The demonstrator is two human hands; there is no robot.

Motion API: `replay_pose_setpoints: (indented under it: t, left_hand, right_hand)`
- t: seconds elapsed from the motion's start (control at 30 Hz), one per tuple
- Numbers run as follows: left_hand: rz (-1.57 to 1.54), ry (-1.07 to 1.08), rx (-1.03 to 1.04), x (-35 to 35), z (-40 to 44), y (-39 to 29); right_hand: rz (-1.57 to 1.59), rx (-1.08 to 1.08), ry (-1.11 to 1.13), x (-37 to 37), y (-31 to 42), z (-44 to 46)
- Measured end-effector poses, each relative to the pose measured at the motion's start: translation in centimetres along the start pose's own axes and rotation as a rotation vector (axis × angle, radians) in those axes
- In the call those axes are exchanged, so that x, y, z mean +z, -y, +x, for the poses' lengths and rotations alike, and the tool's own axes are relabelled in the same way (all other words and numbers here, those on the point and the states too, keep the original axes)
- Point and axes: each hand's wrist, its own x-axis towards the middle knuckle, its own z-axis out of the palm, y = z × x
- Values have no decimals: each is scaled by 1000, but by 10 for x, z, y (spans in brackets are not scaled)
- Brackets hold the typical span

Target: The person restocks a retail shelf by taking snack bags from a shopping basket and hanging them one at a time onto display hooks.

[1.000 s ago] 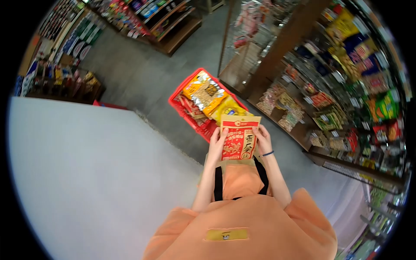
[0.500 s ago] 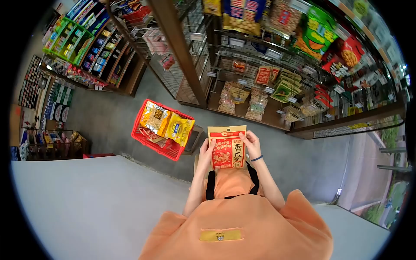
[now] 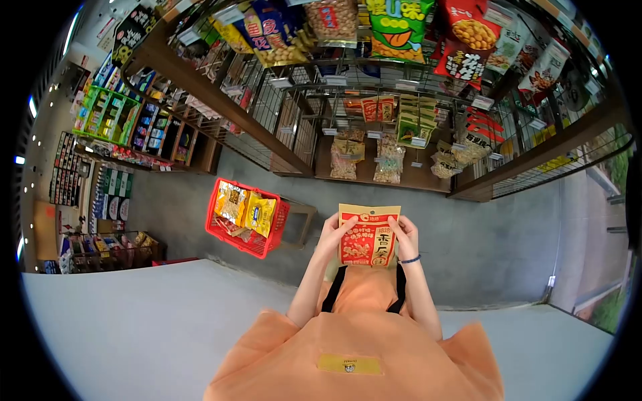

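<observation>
A red and tan snack packet [image 3: 366, 242] is held upright in front of my apron, its printed front showing. My left hand [image 3: 332, 234] is closed on its left edge, the thumb lying over the front. On the right edge my right hand [image 3: 406, 235] grips it the same way, with a dark band [image 3: 410, 259] round the wrist. To the left of the packet, a red basket [image 3: 275, 226] holds an orange and silver packet [image 3: 231, 202], a yellow packet [image 3: 259, 214] and red packets [image 3: 231, 228] beneath them.
The basket rests by a small stool [image 3: 299, 224] on the grey floor [image 3: 468, 254]. A wooden-framed rack [image 3: 381, 179] of snack bags stands ahead. Other shelves [image 3: 144, 134] are at the left, and a pale wall [image 3: 134, 321] lies along the lower left.
The view has turned to the right, bringing the snack rack to the front and shifting the basket leftward, away from the packet. Both hands still hold the packet.
</observation>
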Motion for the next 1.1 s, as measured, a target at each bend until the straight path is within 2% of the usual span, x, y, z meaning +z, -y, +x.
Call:
replay_pose_setpoints:
  t: [0.07, 0.13, 0.4, 0.67, 0.8, 1.1]
  left_hand:
    - [27, 67, -44, 5, 0, 2]
    - [31, 44, -71, 5, -1, 3]
    - [108, 116, -22, -1, 10, -19]
    - [71, 66, -81, -29, 37, -30]
    - [28, 73, -123, -45, 48, -35]
    - [105, 269, -239, -74, 82, -33]
  right_hand:
    - [27, -22, 10, -12, -2, -2]
    - [45, -10, 7, -10, 7, -2]
    - [-37, -70, -1, 5, 11, 8]
    - [-56, -85, -35, 49, 9, 33]
    - [-112, -24, -27, 63, 2, 44]
    - [-62, 42, -199, 69, -27, 50]
